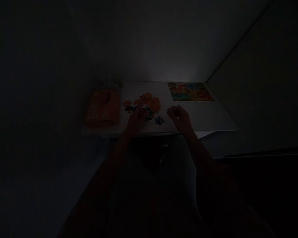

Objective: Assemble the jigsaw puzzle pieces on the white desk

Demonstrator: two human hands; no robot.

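The scene is very dark. A heap of loose jigsaw pieces, mostly orange with some blue, lies on a white table. My left hand rests at the near edge of the heap, fingers curled down onto the pieces; whether it grips one is hidden by the gloom. My right hand hovers just right of the heap, fingers bent inward in a loose pinch. A separate dark blue piece lies between the two hands.
An orange puzzle box stands at the table's left end. A colourful picture sheet lies flat at the back right. Walls close in on the left, behind and on the right. My lap is below the table's front edge.
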